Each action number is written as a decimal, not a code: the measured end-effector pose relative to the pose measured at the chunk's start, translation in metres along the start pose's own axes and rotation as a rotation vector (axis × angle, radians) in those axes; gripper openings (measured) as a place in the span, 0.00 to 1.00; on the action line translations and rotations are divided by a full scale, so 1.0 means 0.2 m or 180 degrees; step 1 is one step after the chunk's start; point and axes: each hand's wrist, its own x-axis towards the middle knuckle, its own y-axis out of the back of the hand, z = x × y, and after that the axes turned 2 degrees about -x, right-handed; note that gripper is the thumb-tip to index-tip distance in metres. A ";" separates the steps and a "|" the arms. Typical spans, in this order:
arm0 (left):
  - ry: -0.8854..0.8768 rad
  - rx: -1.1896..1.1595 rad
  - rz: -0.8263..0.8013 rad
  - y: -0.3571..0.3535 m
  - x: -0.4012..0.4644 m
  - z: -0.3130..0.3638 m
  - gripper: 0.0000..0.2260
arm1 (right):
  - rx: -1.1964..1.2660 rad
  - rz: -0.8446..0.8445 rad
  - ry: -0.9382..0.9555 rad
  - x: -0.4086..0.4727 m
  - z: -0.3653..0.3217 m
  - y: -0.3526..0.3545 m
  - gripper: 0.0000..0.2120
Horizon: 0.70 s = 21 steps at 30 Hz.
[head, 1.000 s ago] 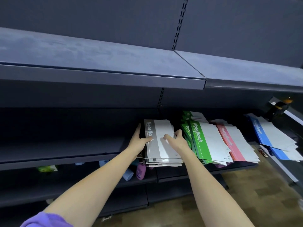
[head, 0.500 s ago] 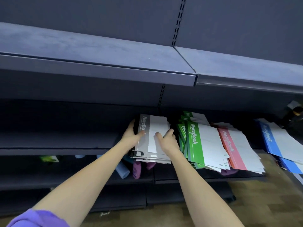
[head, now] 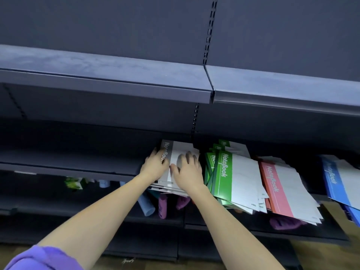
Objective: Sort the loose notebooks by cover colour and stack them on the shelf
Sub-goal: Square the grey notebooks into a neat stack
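A stack of grey-and-white notebooks point(head: 176, 152) lies on the dark middle shelf point(head: 78, 168). My left hand point(head: 154, 165) rests on the stack's left side over the grey spine strip. Flat on the white cover lies my right hand point(head: 188, 171), fingers spread. To the right lie a green stack point(head: 231, 178), a pink stack point(head: 280, 184) and a blue stack point(head: 339, 180), each fanned and overhanging the shelf edge.
An upper shelf point(head: 109, 88) juts out above my arms. Below the notebooks a lower shelf point(head: 175, 221) holds a blue tube point(head: 146, 205), purple items point(head: 162, 206) and a green packet point(head: 73, 183). Wood-look floor shows at the bottom right.
Both hands have slid further back onto the grey stack, pushing it deeper into the shelf. My view has shifted slightly to the left.
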 end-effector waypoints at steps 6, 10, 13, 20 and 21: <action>0.0078 0.0178 0.0136 -0.02 -0.04 0.06 0.24 | 0.0399 -0.0010 0.0090 0.00 0.09 -0.01 0.28; 0.0119 0.0260 0.0212 -0.04 -0.06 0.07 0.23 | 0.0318 -0.0142 0.0402 -0.01 0.18 0.01 0.31; 0.0122 0.0331 0.0232 -0.05 -0.07 0.09 0.23 | 0.0106 -0.0303 0.0561 -0.01 0.25 0.05 0.32; 0.0181 0.0438 0.0302 -0.07 -0.06 0.08 0.23 | 0.0134 -0.0494 0.0472 0.01 0.21 0.07 0.31; 0.0174 0.0433 0.0314 -0.07 -0.06 0.08 0.23 | 0.0173 -0.0449 0.0444 0.01 0.19 0.06 0.31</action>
